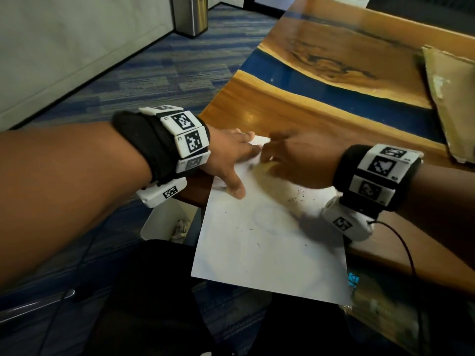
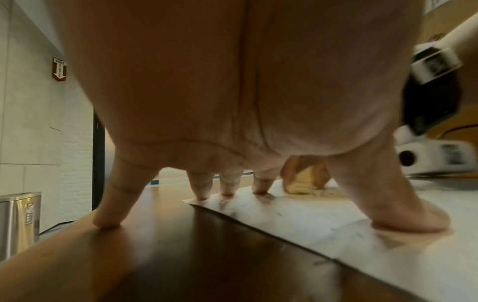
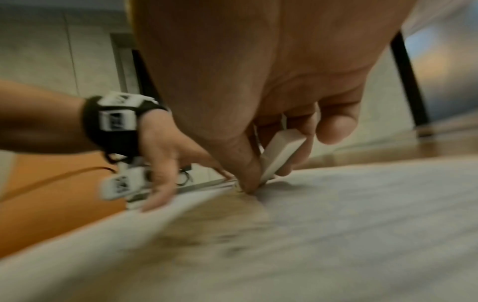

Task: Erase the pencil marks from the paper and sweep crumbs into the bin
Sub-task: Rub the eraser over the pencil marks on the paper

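Note:
A white sheet of paper (image 1: pixel 267 242) lies at the near corner of the wooden table (image 1: pixel 295 109), its near edge overhanging. Dark eraser crumbs (image 1: pixel 298 196) and faint pencil lines are scattered on the sheet. My left hand (image 1: pixel 231 155) presses the paper's far left part with spread straight fingers (image 2: pixel 411 214); the little finger rests on bare wood. My right hand (image 1: pixel 290 158), blurred by motion, pinches a white eraser (image 3: pixel 280 152) and rubs it on the paper (image 3: pixel 362 214) near the far edge. The eraser (image 2: pixel 300 183) shows beyond my left fingers. A white bin (image 1: pixel 164 224) stands below the table's left edge.
A steel trash can (image 1: pixel 190 14) stands on the blue carpet at the far wall. Brown cardboard (image 1: pixel 449 104) lies on the table at the right. A black cable (image 1: pixel 403 242) runs from my right wrist over the table edge. Crumpled paper sits inside the white bin.

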The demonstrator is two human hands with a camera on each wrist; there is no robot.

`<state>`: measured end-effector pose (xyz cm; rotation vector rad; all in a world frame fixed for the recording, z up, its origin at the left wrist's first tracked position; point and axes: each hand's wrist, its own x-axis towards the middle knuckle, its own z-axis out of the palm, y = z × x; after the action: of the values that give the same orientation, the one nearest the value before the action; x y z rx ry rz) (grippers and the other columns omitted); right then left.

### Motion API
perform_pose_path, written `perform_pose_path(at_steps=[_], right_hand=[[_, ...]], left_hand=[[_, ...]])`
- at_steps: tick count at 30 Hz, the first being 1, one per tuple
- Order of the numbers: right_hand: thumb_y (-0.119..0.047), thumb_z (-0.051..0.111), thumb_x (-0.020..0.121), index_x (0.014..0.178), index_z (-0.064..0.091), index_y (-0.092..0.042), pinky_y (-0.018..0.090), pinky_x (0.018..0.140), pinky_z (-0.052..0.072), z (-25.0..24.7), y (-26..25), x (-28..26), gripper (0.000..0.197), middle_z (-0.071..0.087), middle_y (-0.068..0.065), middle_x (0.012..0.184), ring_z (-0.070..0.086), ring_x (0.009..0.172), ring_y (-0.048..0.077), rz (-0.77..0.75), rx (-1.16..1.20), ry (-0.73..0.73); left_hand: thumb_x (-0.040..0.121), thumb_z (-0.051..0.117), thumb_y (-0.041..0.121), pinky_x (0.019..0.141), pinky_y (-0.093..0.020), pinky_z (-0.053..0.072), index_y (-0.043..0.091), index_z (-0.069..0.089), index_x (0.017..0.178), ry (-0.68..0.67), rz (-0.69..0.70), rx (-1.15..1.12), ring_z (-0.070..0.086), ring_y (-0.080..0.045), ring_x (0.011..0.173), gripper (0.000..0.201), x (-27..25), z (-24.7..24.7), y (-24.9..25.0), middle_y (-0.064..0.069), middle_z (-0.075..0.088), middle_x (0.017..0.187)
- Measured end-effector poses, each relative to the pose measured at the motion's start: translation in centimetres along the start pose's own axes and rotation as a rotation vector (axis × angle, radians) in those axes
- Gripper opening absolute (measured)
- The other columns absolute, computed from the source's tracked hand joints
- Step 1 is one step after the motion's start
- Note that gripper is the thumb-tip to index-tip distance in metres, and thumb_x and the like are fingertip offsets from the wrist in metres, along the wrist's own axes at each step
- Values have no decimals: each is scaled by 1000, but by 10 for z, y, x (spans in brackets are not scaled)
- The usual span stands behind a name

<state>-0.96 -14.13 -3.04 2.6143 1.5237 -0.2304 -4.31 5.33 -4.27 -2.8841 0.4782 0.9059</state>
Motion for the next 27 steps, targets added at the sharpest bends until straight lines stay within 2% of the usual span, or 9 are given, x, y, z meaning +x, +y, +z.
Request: perform_pose_path(at_steps=[2,5,7,11,12,16,21,25,27], right_hand=[[-33,54,96,119,60,-26,35,74,52,1,13,3,26,49,-6,104,49,91,16,161,-98,21],[-28,58,94,119,61,-27,30,77,45,4,-6,-2,25,44,-12,104,44,91,12,-91,-5,59],[-27,62,92,115,65,-27,26,78,40,3,-12,-5,23,43,-14,103,43,88,8,-207,97,-5],[-33,55,96,120,61,-25,29,72,45,-2,19,6,26,53,-5,107,50,88,15,183,-66,-12],[-32,55,96,121,60,-25,28,71,44,-1,18,4,27,52,-5,107,50,89,15,180,-85,4],[-28,59,93,116,64,-27,27,79,43,-1,-15,-6,23,42,-15,105,45,91,8,-180,58,-31],[-34,56,96,120,59,-27,34,76,51,-1,16,0,25,51,-7,105,52,91,16,151,-68,-17],[-28,60,93,116,64,-26,27,81,43,-1,-11,-10,24,43,-13,105,49,96,13,-210,83,-70],[-31,60,94,118,62,-28,27,80,43,-4,2,-7,25,49,-11,107,51,94,12,-104,79,-89]], left_hand=[[74,62,77,123,-56,8,37,-9,158,2,-15,13,-11,-26,154,117,-4,-3,2,0,-18,167],[72,66,76,122,-57,10,40,-3,158,14,8,-28,-9,-28,154,117,-3,-2,1,0,-14,168],[71,67,76,122,-58,10,43,-2,158,8,13,-33,-9,-27,154,116,-3,-2,1,0,-14,168],[72,64,78,122,-58,10,41,-8,158,6,-13,13,-9,-27,154,118,-4,-3,2,0,-16,167],[71,64,78,122,-57,10,40,-7,158,8,-13,10,-9,-27,154,118,-3,-3,2,0,-16,168],[70,69,76,122,-57,10,43,4,158,12,9,-35,-9,-27,154,115,-4,-3,2,0,-13,168],[73,66,75,122,-57,11,46,-3,157,9,-5,6,-7,-30,154,113,-6,-5,5,-2,-14,168],[73,68,73,122,-56,10,46,0,157,1,19,-17,-8,-30,154,110,-7,-7,6,-4,-13,168],[74,68,72,122,-56,11,47,0,156,1,8,-5,-7,-30,154,109,-7,-7,7,-4,-13,168]])
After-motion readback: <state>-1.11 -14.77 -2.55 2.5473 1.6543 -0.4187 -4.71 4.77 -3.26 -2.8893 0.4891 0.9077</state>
